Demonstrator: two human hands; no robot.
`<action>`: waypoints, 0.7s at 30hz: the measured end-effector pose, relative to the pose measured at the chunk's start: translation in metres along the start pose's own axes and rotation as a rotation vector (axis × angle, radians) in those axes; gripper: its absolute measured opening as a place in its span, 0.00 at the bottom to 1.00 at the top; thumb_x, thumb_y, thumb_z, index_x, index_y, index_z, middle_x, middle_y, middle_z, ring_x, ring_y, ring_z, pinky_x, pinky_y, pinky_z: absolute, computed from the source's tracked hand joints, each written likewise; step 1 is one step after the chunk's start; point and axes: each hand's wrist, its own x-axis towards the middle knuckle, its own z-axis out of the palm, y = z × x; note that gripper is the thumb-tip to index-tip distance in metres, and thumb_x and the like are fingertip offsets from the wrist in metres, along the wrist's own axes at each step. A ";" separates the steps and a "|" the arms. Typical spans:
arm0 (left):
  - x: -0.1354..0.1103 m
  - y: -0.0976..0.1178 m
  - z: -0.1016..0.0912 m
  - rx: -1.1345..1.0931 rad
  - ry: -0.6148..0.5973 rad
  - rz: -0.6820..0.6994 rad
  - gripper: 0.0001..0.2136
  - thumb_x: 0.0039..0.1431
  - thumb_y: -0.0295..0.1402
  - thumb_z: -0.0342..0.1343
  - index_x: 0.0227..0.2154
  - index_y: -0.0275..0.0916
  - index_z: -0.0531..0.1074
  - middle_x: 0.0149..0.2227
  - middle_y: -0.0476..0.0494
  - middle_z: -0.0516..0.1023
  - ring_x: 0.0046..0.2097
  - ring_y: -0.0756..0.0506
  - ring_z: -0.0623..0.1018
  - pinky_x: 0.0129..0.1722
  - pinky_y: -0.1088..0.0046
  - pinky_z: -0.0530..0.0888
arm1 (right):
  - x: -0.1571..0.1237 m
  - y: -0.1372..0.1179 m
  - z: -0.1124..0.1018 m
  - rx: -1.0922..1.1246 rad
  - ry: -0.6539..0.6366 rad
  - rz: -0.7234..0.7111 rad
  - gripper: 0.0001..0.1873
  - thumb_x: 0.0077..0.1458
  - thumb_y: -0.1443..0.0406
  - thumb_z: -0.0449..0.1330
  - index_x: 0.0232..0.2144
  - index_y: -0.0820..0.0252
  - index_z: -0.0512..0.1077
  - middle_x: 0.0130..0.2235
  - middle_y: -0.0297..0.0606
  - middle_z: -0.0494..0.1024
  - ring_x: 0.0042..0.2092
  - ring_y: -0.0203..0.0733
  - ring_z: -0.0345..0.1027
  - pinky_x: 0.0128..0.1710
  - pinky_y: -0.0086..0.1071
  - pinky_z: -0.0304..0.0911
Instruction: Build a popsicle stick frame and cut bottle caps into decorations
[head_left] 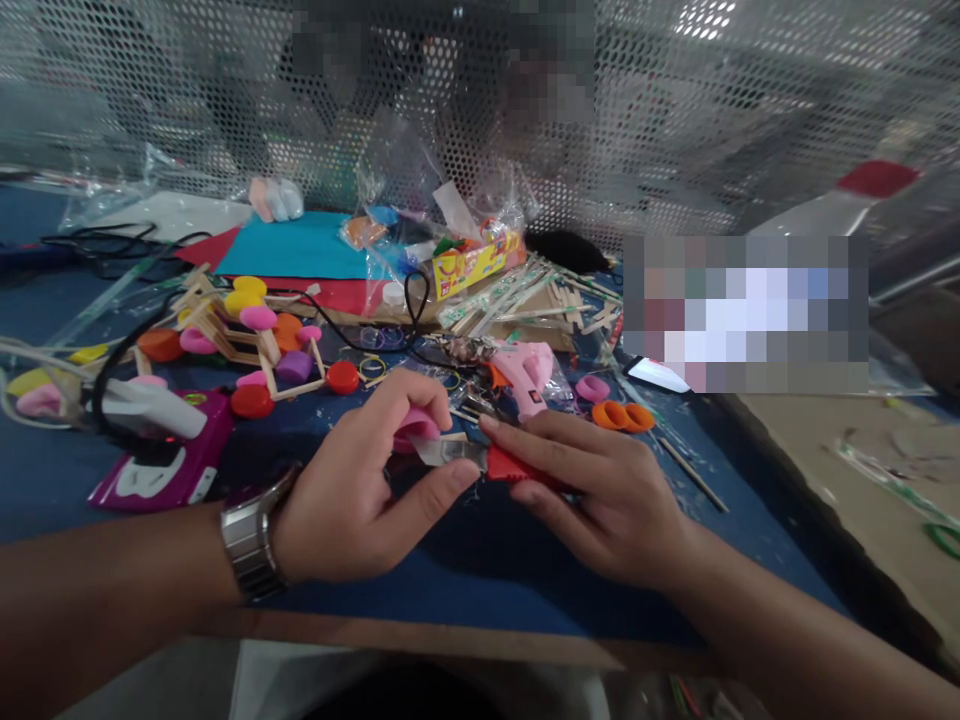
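My left hand (360, 470), with a metal watch (251, 545) on its wrist, is closed around a pink plastic cap (411, 428), partly hidden by the fingers. My right hand (607, 490) grips a utility knife by its red handle (506, 464). The knife's blade (448, 452) points left and reaches the pink cap; whether it cuts in cannot be made out. My left thumb lies close along the blade. Just beyond the hands is a pink glue gun (525, 372). Two orange caps (622, 416) and a purple-pink cap (592, 387) lie right of it.
At left stands a stick structure (232, 325) with colourful caps, behind a purple power strip (176, 450) with a white plug. Black cables run across the blue table (480, 590). Blue paper (296, 245), bagged sticks (510, 295) and a perforated metal screen (420, 90) are farther back. Cardboard (840, 470) lies right.
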 end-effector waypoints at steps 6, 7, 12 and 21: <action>0.000 0.000 -0.001 0.002 0.020 -0.009 0.10 0.64 0.33 0.60 0.41 0.42 0.64 0.36 0.49 0.69 0.32 0.50 0.69 0.30 0.74 0.69 | -0.001 0.001 -0.001 -0.001 0.006 -0.003 0.20 0.71 0.61 0.54 0.59 0.62 0.74 0.39 0.44 0.81 0.38 0.41 0.78 0.35 0.31 0.74; 0.000 0.000 -0.001 0.007 0.019 -0.013 0.10 0.63 0.34 0.60 0.41 0.42 0.64 0.36 0.49 0.69 0.32 0.50 0.69 0.29 0.73 0.69 | -0.001 0.001 -0.001 0.001 0.009 -0.003 0.20 0.71 0.61 0.54 0.60 0.60 0.74 0.39 0.44 0.82 0.38 0.41 0.78 0.35 0.31 0.74; 0.003 -0.001 -0.003 0.030 0.014 -0.011 0.07 0.66 0.33 0.57 0.41 0.42 0.63 0.36 0.49 0.69 0.31 0.50 0.69 0.29 0.72 0.69 | 0.000 0.002 -0.002 0.001 -0.004 0.017 0.21 0.70 0.60 0.55 0.61 0.57 0.74 0.40 0.43 0.82 0.37 0.41 0.78 0.35 0.31 0.74; 0.000 -0.001 -0.001 -0.001 0.013 0.005 0.07 0.67 0.33 0.57 0.40 0.43 0.63 0.34 0.51 0.68 0.29 0.51 0.66 0.26 0.75 0.67 | -0.001 0.003 -0.001 0.025 0.002 0.001 0.20 0.71 0.60 0.54 0.59 0.61 0.75 0.39 0.44 0.82 0.37 0.40 0.78 0.35 0.31 0.73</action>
